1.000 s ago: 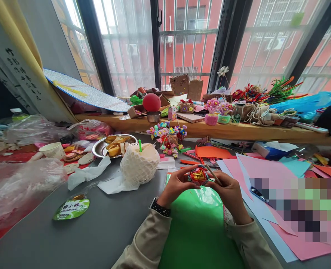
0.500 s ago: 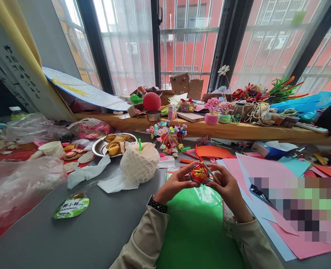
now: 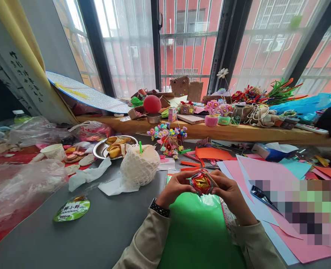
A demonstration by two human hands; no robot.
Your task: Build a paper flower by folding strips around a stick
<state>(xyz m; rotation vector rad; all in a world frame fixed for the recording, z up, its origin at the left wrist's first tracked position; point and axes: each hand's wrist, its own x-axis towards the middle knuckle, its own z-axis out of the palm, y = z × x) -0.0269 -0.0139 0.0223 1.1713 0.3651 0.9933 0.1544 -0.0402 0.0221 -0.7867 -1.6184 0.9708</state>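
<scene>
Above a glossy green sheet (image 3: 199,231), my two hands hold a small folded-paper flower (image 3: 202,184) between them. Its centre is yellow, ringed by red and then by a darker grey-blue rim. My left hand (image 3: 173,188) grips the left side, thumb below and fingers above. On the right side, my right hand (image 3: 229,188) pinches the rim with thumb and fingers. A narrow pale strip (image 3: 211,178) lies along the flower's right edge by the right fingers; whether it is part of the flower I cannot tell. The flower's underside is hidden.
Pink and light-blue paper sheets (image 3: 263,168) lie at right with a dark blue tool (image 3: 263,198). A netted coconut (image 3: 140,164), a metal dish of peels (image 3: 98,149) and a green label (image 3: 72,209) are at left. Crafted flowers (image 3: 168,136) stand before the crowded wooden sill (image 3: 143,125).
Both hands have lowered slightly with the paper flower, which now tips its yellow centre more toward me. The right fingers have closed in nearer around its edge. The view shifted a little.
</scene>
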